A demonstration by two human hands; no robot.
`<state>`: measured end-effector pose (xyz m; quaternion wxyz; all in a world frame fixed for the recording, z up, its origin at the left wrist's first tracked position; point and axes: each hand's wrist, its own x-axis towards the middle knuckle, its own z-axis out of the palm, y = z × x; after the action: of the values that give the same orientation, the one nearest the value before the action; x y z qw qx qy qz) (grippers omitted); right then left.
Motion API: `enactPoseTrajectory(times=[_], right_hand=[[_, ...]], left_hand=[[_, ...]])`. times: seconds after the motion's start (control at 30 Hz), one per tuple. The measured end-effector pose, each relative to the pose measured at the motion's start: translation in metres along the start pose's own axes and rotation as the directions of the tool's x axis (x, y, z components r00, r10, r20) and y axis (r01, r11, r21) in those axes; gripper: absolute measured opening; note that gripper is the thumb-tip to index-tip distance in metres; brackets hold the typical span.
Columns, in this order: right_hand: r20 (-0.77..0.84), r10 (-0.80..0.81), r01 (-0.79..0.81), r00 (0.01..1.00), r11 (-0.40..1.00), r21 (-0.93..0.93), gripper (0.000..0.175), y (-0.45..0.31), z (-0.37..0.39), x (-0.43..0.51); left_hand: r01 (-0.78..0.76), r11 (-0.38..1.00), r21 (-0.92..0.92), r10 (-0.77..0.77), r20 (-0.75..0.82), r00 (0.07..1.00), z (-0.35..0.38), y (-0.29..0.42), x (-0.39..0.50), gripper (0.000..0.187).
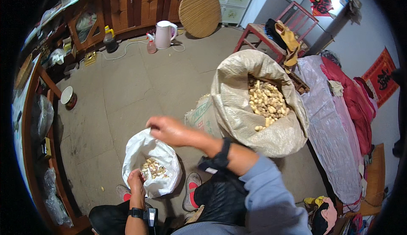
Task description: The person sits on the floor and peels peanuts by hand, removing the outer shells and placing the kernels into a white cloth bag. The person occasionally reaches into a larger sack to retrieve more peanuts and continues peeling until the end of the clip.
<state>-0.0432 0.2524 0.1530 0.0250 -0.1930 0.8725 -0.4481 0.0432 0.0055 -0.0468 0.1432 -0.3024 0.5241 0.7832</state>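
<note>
A white woven sack [171, 165] stands on the floor between my feet, its mouth rolled back, with peanut shells or pieces [154, 168] inside. My left hand [136, 178] is at the sack's near left rim, its fingers bent; what they may hold is hidden. Over the far rim is my right hand [165, 129], blurred, its fingers curled down; I cannot tell whether anything is in them. To the right, a large beige woven sack [235, 107] with a rolled rim holds many unshelled peanuts [268, 103]. My right forearm passes beside it.
A red wooden chair [254, 33] bearing clothes stands behind the large sack. A covered bed [330, 123] is at the right. Along the far side are an electric kettle [163, 36], a spray bottle [151, 46] and a round woven tray [200, 12]. A bucket [67, 95] stands left.
</note>
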Motion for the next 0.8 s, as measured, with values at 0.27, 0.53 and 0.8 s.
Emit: enactPoseTrajectory(times=[0.27, 0.53, 0.8], right_hand=[[-0.447, 0.166, -0.371, 0.879, 0.828, -0.421, 0.018, -0.018, -0.238, -0.131], [-0.597, 0.56, -0.784, 0.574, 0.167, -0.598, 0.036, 0.072, -0.282, -0.249], [-0.769, 0.432, -0.793, 0.471, 0.589, -0.156, 0.034, 0.129, -0.286, -0.207]], left_hand=[[-0.047, 0.989, 0.143, 0.031, 0.112, 0.993, 0.016, -0.035, 0.011, 0.005], [-0.055, 0.991, 0.122, 0.035, 0.162, 0.986, 0.026, -0.02, -0.005, 0.008], [-0.049, 0.988, 0.147, 0.025, 0.162, 0.986, 0.019, -0.005, -0.011, 0.006]])
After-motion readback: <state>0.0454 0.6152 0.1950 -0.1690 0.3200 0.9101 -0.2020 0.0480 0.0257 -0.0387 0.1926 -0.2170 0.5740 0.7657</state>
